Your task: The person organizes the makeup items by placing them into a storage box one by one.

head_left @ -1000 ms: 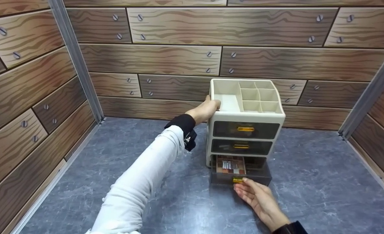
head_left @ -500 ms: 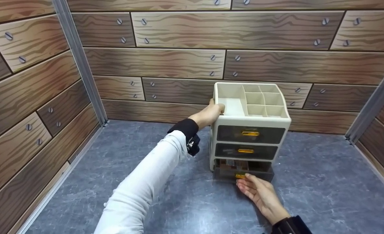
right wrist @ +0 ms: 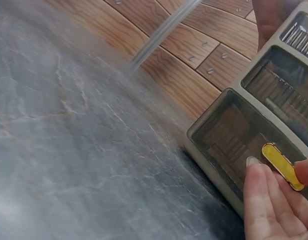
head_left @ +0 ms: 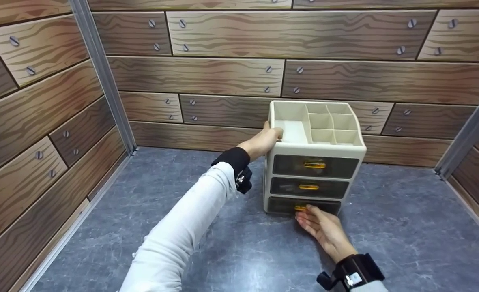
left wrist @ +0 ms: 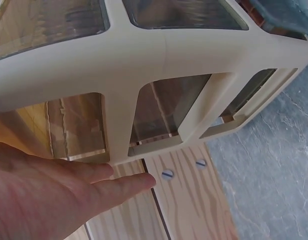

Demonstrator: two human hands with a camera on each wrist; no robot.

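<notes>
A cream desk organizer (head_left: 318, 149) with three smoky drawers and an open compartmented top stands upright right of centre in the head view. My left hand (head_left: 263, 140) grips its upper left rim, thumb over the edge into the open tray. In the left wrist view, fingers (left wrist: 121, 187) of that hand lie along the windowed side. At the bottom drawer (head_left: 280, 205), which is flush with the frame, my right hand (head_left: 324, 231) pinches the yellow handle (right wrist: 280, 164). Its thumb is on one side and its fingers, nearly straight, on the other. Dark shapes show dimly through the drawer front.
Two upper drawers (head_left: 288, 165) are closed, each with a yellow handle. The organizer stands on a grey marbled surface (head_left: 219, 243). Wood-patterned panels (head_left: 207, 75) rise behind it and at both sides, joined by grey metal corner strips (head_left: 101, 73).
The bottom drawer has slid inward from part-way out until flush, my right hand moving in with it. Its contents are now covered. My left hand stays on the rim; the head view shifted slightly.
</notes>
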